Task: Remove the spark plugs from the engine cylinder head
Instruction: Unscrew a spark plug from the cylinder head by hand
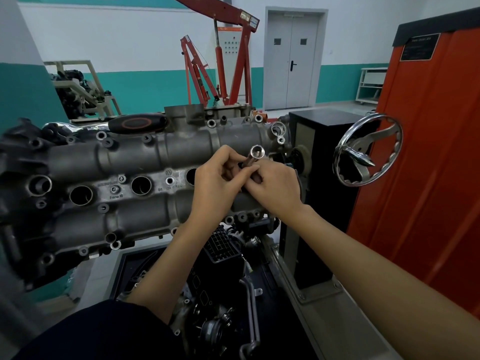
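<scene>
Gripping a metal socket tube [255,158] between them, both hands meet above the right end of the cylinder head [130,183]. The left hand [218,181] curls its fingers round the tube's lower part; the right hand [272,188] pinches it from the other side, open end tilted up. Three empty plug holes [141,185] run along the head's middle. A ratchet handle [137,123] lies on the far edge. A steel handwheel [368,149] stands off the right end.

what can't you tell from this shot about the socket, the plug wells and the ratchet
Head view only:
- Socket: its lower end is covered by the left hand and right hand; whether a plug sits inside cannot be seen.
- Fourth well: behind the hands.
- Open wells: dark inside, bottoms not visible.
- Ratchet: head blurred, far left.
- Engine: cut off by the left edge.
</scene>
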